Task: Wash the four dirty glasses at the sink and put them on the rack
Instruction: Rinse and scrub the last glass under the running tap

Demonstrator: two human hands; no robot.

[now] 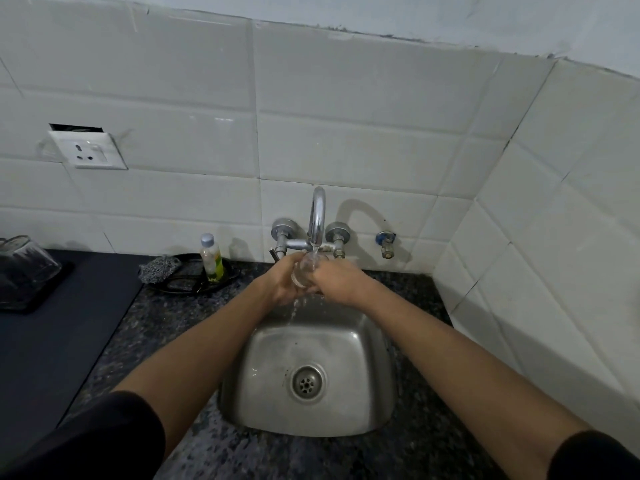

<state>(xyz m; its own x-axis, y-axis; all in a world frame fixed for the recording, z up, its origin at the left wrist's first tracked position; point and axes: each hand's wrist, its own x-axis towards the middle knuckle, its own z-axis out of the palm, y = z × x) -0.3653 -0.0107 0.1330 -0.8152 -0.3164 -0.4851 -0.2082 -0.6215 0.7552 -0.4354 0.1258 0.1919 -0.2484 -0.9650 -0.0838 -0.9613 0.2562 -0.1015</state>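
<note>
Glasses are the business here, and one clear glass [304, 271] is held under the running tap [317, 216], above the far edge of the steel sink [367, 403].

Largest first: the white tiled wall fills the far half of the view, with a socket [88, 150] at the left. Below it runs the dark speckled counter [162, 323], a dark mat [52, 334] on its left. At the far left edge sits a dark tray [31, 303] with what looks like an upturned glass [27, 261] on it, probably the rack. The sink lies centre and near, its basin bare but for the drain.

Left hand [282, 282] is wrapped round the glass from the left; right hand [337, 278] closes on it from the right, whether rubbing or only steadying I cannot tell. Water spills off into the basin.

Judged from this, the step is rinsing. Next, the glass must be tipped out and carried far left to the tray, with a firm hold on wet glass.

Smaller items: a scrubber [159, 268], and a small bottle [211, 258] whose label is too blurred to read. No other writing shows.
</note>
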